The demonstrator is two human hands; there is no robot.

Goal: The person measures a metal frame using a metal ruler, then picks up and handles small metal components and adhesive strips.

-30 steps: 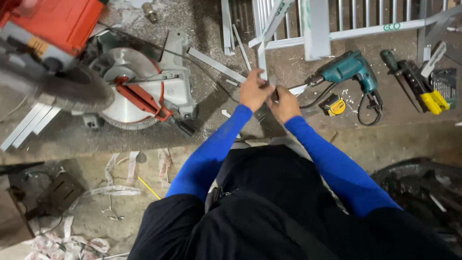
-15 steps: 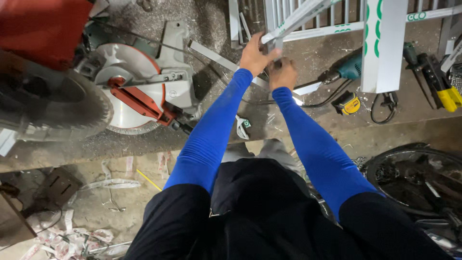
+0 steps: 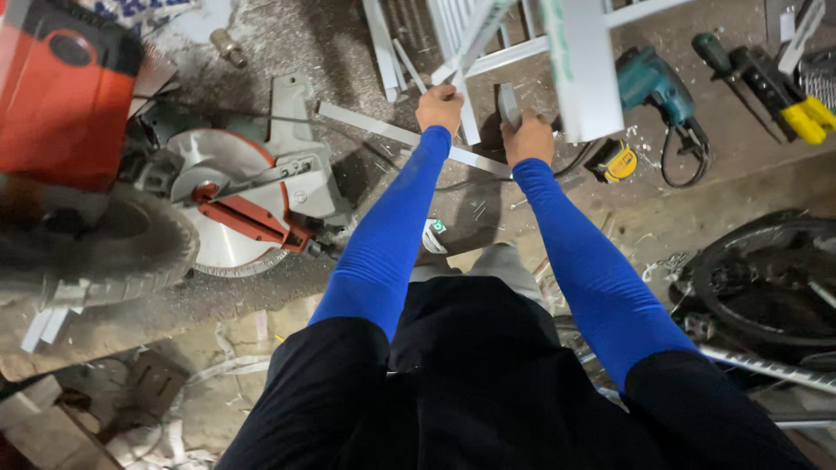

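The saw [image 3: 231,204] sits at far left, its blade over the dusty floor [image 3: 261,52]. Since a second ago both hands have risen from the loose strip [image 3: 409,137] to the white frame [image 3: 579,61], which has swung closer. The left hand [image 3: 440,108] is closed round a frame bar; the right hand [image 3: 527,137] pinches a small grey piece, perhaps a bracket. Right of them lie the drill [image 3: 653,83] and tape measure [image 3: 615,162]. No containers show.
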